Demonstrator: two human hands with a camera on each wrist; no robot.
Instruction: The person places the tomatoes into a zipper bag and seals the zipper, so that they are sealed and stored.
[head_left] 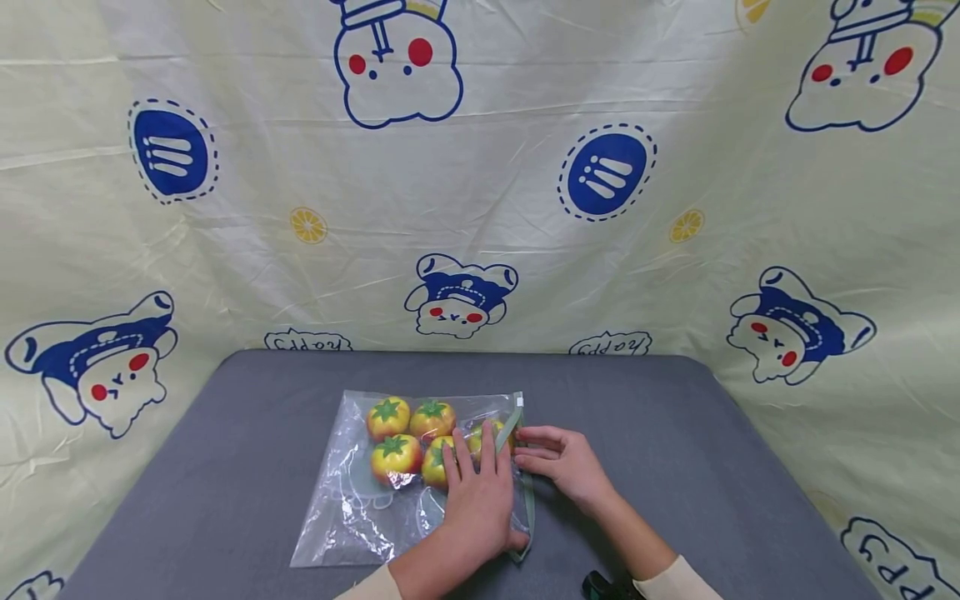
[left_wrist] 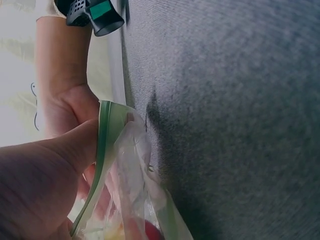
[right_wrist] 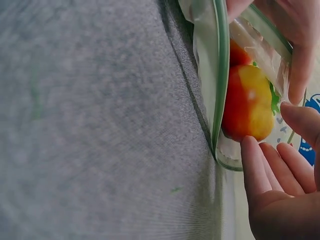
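Observation:
A clear zip bag (head_left: pixel 352 508) with a green zip edge lies on the table, its mouth toward the right. Several yellow-red tomatoes (head_left: pixel 395 458) with green leafy tops are inside. Over the mouth end, my left hand (head_left: pixel 480 504) rests with fingers spread on the upper film and its thumb at the lower corner of the mouth. The green zip strip (left_wrist: pixel 103 150) stands raised beside that thumb. My right hand (head_left: pixel 566 462) is at the mouth, fingertips touching the nearest tomato (right_wrist: pixel 250 102), which sits just inside the zip edge. Its thumb lies near the upper film.
The bag lies on a grey cloth-covered table (head_left: pixel 637 408). A pale printed curtain (head_left: pixel 510 217) hangs behind and at both sides. A black wrist device (head_left: pixel 600 586) is by my right sleeve (head_left: pixel 678 582).

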